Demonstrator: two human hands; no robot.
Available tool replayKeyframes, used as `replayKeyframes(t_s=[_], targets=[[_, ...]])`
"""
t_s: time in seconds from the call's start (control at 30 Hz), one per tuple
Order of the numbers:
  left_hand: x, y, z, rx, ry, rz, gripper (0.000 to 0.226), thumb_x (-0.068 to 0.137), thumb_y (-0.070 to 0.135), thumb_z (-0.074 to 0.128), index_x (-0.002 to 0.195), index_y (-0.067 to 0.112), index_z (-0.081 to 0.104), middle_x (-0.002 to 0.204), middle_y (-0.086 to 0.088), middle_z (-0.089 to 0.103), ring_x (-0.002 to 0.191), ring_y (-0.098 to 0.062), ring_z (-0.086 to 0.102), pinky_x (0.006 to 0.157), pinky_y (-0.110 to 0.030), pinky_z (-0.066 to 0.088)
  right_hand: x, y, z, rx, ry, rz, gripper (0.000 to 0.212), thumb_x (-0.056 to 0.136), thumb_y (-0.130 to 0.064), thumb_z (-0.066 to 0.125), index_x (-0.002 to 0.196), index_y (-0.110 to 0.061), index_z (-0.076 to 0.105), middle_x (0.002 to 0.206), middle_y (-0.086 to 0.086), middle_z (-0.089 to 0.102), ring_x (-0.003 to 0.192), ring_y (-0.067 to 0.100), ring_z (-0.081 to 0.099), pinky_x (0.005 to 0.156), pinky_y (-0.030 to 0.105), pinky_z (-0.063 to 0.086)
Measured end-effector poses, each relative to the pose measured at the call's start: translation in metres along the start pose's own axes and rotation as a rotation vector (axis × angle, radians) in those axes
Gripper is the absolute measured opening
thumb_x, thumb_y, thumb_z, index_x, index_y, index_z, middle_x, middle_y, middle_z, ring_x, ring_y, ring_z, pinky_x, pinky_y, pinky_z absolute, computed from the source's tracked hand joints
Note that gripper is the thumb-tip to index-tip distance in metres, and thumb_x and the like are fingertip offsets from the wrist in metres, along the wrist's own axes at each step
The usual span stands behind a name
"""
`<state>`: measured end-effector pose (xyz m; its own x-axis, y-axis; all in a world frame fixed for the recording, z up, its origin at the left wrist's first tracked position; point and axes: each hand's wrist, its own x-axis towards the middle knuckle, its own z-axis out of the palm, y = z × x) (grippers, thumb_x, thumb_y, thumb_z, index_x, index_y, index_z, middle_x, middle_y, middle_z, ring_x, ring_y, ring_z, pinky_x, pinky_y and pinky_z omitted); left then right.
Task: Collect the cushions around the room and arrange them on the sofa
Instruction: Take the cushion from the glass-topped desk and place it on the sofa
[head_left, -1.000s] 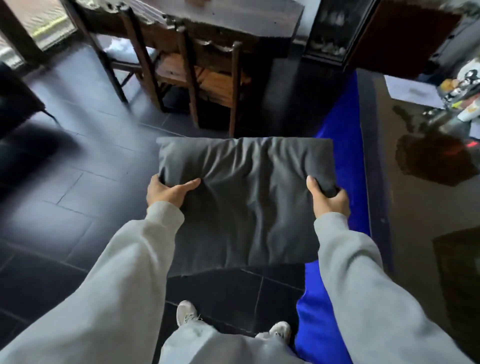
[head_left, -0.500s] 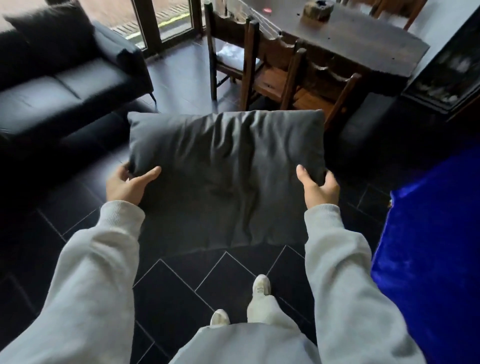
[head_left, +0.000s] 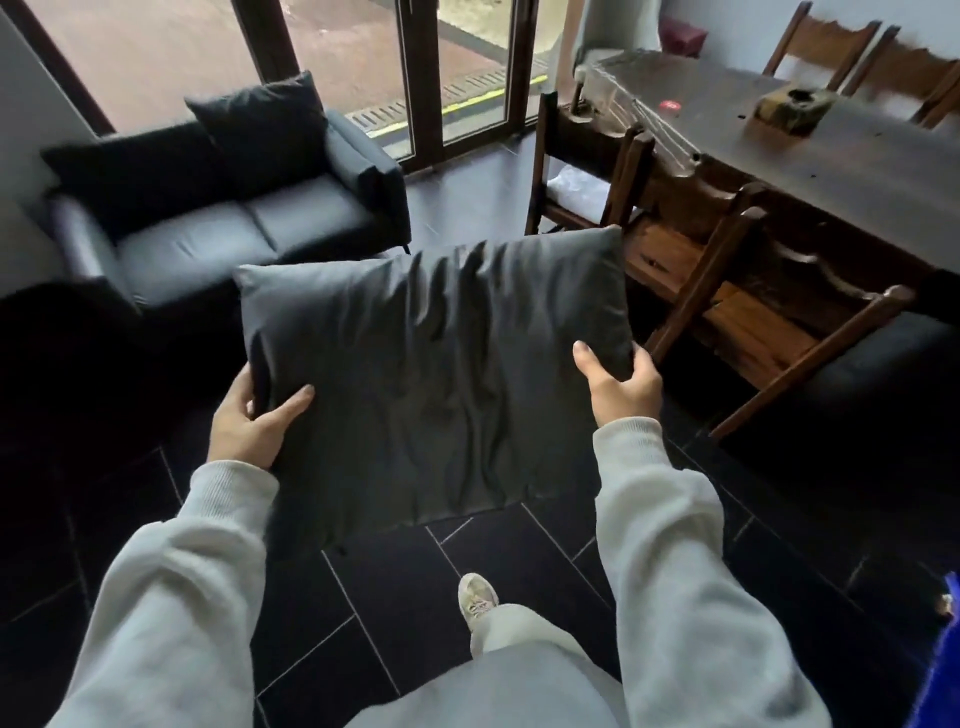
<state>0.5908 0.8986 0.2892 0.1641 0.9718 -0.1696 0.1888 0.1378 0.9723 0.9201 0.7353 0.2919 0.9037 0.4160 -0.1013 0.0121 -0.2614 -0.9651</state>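
Note:
I hold a dark grey cushion (head_left: 436, 374) flat in front of me, above the tiled floor. My left hand (head_left: 254, 421) grips its left edge, thumb on top. My right hand (head_left: 621, 382) grips its right edge, thumb on top too. Ahead to the left stands a black two-seat sofa (head_left: 218, 244). Two black cushions (head_left: 260, 130) lean against its backrest, one at the right end and one (head_left: 135, 166) further left.
A dark wooden dining table (head_left: 831, 145) with wooden chairs (head_left: 701, 244) stands at the right. Glass doors (head_left: 457, 67) are behind the sofa. A dark shape (head_left: 47, 374) sits at the left near the sofa. Something blue (head_left: 940, 665) shows at the lower right edge.
The view has swung left and the sofa has come fully into sight. The blue surface slid off to the right edge. Both hands keep their hold on the cushion.

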Motion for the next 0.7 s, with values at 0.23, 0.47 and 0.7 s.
replayKeyframes(t_s=[0.23, 0.47, 0.7], targets=[[0.099, 0.034, -0.006, -0.079, 0.252, 0.001, 0.073, 0.080, 0.011, 0.089, 0.145, 0.025, 0.060, 0.132, -0.004, 0.072, 0.123, -0.019, 0.068, 0.109, -0.044, 0.053, 0.092, -0.055, 0.099, -0.019, -0.237, -0.102, 0.038, 0.090, -0.046, 0.078, 0.119, -0.023, 0.073, 0.114, -0.007, 0.077, 0.107, 0.009, 0.071, 0.107, 0.035, 0.051], [0.178, 0.032, -0.064, -0.126, 0.390, -0.081, 0.089, 0.059, 0.036, 0.096, 0.141, 0.033, 0.060, 0.124, 0.000, 0.075, 0.115, -0.019, 0.073, 0.102, -0.049, 0.057, 0.164, -0.059, 0.219, 0.175, -0.612, 0.160, 0.109, 0.060, -0.088, 0.078, 0.142, -0.017, 0.066, 0.139, 0.000, 0.070, 0.134, 0.020, 0.062, 0.121, 0.045, 0.039], [0.301, 0.027, -0.147, -0.170, 0.438, -0.073, 0.085, 0.068, 0.038, 0.095, 0.144, 0.028, 0.056, 0.123, 0.007, 0.074, 0.109, -0.007, 0.072, 0.103, -0.042, 0.057, 0.183, -0.099, 0.372, 0.218, -0.737, 0.171, 0.086, 0.051, -0.064, 0.098, 0.120, -0.021, 0.070, 0.118, 0.015, 0.079, 0.113, 0.032, 0.075, 0.092, 0.044, 0.061]])
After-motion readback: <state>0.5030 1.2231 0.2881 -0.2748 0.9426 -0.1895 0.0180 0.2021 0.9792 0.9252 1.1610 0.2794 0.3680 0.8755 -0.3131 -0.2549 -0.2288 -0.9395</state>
